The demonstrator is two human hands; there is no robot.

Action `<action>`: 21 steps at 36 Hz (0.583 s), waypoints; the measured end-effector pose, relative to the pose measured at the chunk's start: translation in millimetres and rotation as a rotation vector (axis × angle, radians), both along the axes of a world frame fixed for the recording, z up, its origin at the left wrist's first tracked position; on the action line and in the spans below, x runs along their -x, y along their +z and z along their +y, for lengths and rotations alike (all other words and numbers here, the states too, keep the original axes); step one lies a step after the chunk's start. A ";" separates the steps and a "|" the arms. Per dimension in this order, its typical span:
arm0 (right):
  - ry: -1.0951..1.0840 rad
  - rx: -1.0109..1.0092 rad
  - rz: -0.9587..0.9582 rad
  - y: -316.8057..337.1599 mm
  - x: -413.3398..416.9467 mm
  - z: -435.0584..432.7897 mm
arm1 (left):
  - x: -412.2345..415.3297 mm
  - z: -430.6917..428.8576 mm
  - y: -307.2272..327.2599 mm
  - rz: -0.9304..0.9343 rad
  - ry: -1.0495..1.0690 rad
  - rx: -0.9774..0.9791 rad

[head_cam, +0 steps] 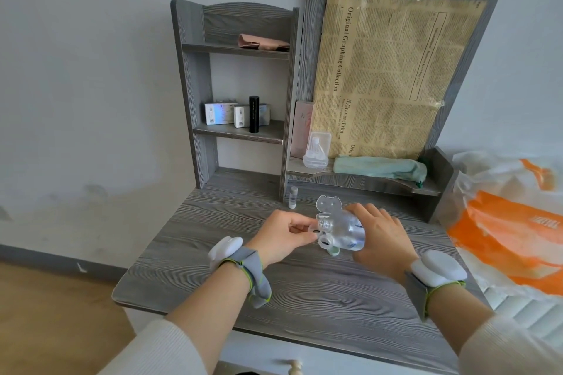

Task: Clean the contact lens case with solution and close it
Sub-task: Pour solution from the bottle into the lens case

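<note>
Centre frame, on the surface (213,222): left hand (283,236) pinches the open contact lens case (328,204) between its fingers, likely steadying it, while the right hand (377,234), fingers wrapped round the solution bottle (344,230), tips its neck over the wells, apparently to rinse.

Vial (293,197) perhaps obstructing behind hands (283,237)

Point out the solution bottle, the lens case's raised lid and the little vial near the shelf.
solution bottle (344,231): head view, clear body of the tilted bottle.
lens case lid (328,203): head view, middle of the cat-shaped flap.
small vial (293,198): head view, its clear body.
</note>
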State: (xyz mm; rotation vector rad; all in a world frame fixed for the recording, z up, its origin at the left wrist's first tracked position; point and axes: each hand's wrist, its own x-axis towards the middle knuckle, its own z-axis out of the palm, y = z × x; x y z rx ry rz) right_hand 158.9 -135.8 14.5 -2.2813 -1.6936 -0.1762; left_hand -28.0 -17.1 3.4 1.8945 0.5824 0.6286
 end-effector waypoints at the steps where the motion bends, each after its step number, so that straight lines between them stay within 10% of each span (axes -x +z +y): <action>1: 0.001 0.001 -0.003 0.1 0.0 -0.2 | -0.1 0.0 -0.1 0.003 0.003 -0.002; 21: -0.008 0.015 -0.017 4.7 2.2 -2.3 | -0.8 -2.3 0.6 0.016 -0.004 0.032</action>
